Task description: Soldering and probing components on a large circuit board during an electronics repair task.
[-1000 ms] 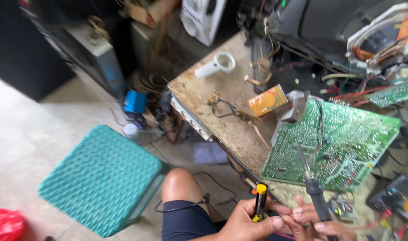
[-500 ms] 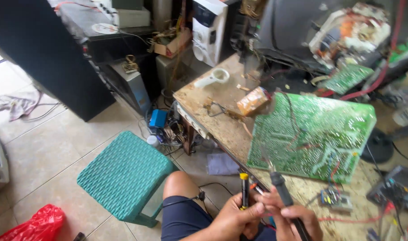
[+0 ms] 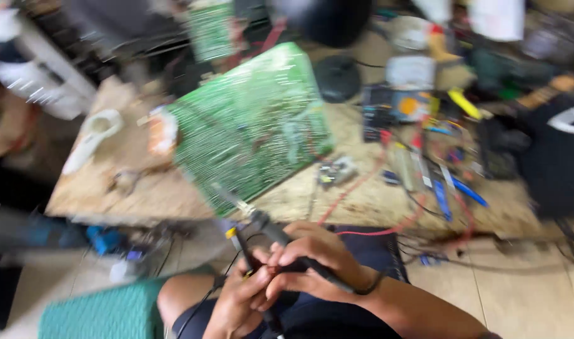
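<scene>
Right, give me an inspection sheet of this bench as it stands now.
Surface: worn wooden benchtop, crowded on its right side.
Job's things: dark soldering iron in the right hand, tip toward the large green circuit board; black and yellow tool in the left hand.
Clutter: white roll at left, small module, blue-handled tools, blurred parts at the back.
Grippers: both hands closed on their tools, over the lap.
Cables: red wire trails off the bench edge; dark leads below.
Surroundings: teal stool, tiled floor; picture is motion-blurred.
</scene>
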